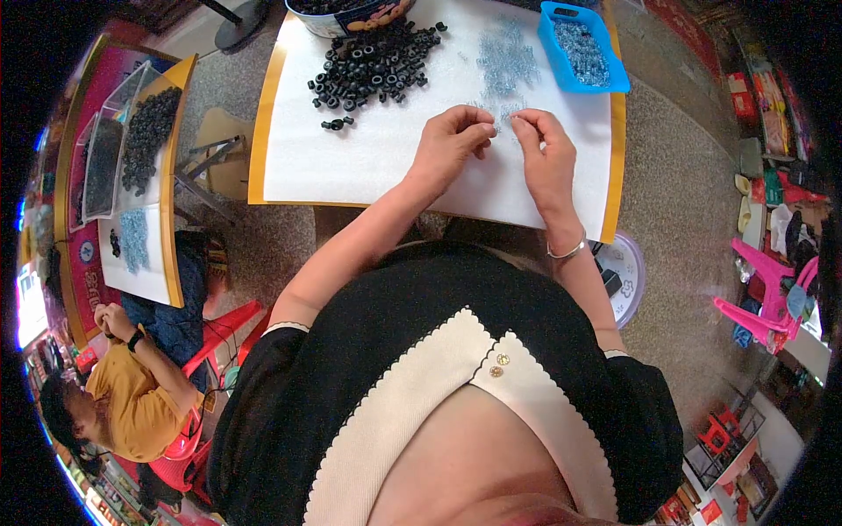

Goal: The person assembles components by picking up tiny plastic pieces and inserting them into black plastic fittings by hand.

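My left hand (456, 143) is over the white-topped table (351, 171), its thumb and fingertips pinched together. Whatever it holds is too small to make out. Close beside it, my right hand (549, 156) has its thumb and forefinger drawn together, and any piece between them cannot be made out. Both hands are at the near end of a scatter of tiny clear bluish pieces (507, 66). To the left lies a heap of small black ring-like parts (377, 74), with a few joined ones (337, 124) at its near edge.
A blue plastic tray (605, 87) of clear pieces stands at the table's far right corner. A round tin (338, 24) of black parts sits at the far left. Another person (145, 386) sits left by a second table (162, 280). Pink stools (767, 294) stand right.
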A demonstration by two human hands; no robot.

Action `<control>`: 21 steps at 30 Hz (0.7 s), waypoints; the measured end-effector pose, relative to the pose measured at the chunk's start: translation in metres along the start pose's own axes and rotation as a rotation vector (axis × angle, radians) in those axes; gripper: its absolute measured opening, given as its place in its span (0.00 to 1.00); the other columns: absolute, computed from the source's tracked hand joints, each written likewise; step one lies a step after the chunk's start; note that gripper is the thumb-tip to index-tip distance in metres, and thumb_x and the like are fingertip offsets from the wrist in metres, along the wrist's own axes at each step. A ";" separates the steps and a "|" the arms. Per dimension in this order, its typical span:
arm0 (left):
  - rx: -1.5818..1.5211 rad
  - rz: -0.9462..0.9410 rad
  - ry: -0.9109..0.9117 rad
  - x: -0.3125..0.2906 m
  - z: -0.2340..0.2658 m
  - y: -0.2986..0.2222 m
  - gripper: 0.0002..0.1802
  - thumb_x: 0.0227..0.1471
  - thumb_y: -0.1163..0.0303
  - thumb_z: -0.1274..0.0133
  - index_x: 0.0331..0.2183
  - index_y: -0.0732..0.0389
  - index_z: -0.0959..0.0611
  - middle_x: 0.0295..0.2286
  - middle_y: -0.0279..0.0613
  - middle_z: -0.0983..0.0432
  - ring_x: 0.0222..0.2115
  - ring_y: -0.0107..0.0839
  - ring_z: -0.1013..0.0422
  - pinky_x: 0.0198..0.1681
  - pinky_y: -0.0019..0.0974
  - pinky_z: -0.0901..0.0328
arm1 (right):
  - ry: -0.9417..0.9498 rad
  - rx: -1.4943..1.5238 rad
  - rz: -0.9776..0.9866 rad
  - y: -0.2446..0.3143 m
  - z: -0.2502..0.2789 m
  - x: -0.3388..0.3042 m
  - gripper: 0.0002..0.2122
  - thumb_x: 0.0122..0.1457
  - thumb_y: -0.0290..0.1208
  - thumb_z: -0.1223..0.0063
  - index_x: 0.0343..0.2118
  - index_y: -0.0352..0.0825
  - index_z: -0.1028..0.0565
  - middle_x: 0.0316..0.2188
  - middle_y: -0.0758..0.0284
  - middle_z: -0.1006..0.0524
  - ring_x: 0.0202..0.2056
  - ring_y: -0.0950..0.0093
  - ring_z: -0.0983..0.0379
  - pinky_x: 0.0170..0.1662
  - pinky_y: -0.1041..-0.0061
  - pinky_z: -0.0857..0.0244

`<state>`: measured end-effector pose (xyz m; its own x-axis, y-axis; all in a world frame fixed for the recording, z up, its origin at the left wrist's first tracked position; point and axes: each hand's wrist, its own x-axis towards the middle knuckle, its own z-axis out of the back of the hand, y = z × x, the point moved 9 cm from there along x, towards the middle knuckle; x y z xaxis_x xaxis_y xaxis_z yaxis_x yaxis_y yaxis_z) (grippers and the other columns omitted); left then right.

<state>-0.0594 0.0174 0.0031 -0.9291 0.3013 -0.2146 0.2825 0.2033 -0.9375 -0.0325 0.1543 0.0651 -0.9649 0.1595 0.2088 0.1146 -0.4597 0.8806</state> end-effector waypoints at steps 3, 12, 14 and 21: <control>-0.066 0.036 -0.019 0.000 0.007 0.002 0.08 0.52 0.75 0.47 0.35 0.68 0.22 0.26 0.37 0.25 0.25 0.23 0.30 0.29 0.26 0.34 | -0.049 -0.195 0.162 0.006 0.010 0.002 0.05 0.54 0.28 0.48 0.33 0.34 0.24 0.28 0.64 0.27 0.31 0.68 0.30 0.36 0.71 0.37; -0.256 0.110 -0.014 -0.002 0.007 0.007 0.07 0.53 0.76 0.49 0.35 0.68 0.23 0.27 0.39 0.25 0.27 0.23 0.29 0.31 0.25 0.32 | 0.001 -0.558 0.349 0.008 -0.004 -0.009 0.08 0.51 0.26 0.46 0.35 0.37 0.24 0.29 0.66 0.29 0.35 0.67 0.34 0.39 0.68 0.43; -0.256 0.117 -0.016 -0.002 0.008 0.008 0.07 0.53 0.76 0.48 0.35 0.68 0.23 0.27 0.39 0.25 0.27 0.24 0.29 0.31 0.25 0.32 | -0.005 -0.552 0.359 0.009 -0.003 -0.009 0.08 0.50 0.26 0.47 0.35 0.37 0.24 0.29 0.66 0.29 0.35 0.68 0.34 0.39 0.68 0.43; -0.138 0.020 0.017 -0.008 -0.001 -0.003 0.08 0.52 0.75 0.47 0.35 0.67 0.22 0.28 0.39 0.24 0.28 0.25 0.28 0.31 0.27 0.32 | 0.022 -0.194 0.087 0.017 -0.001 -0.009 0.05 0.57 0.29 0.51 0.31 0.33 0.27 0.28 0.61 0.27 0.32 0.61 0.31 0.36 0.65 0.38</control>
<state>-0.0523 0.0156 0.0076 -0.9190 0.3224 -0.2267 0.3320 0.3233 -0.8861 -0.0221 0.1448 0.0777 -0.9584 0.0940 0.2695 0.1520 -0.6311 0.7606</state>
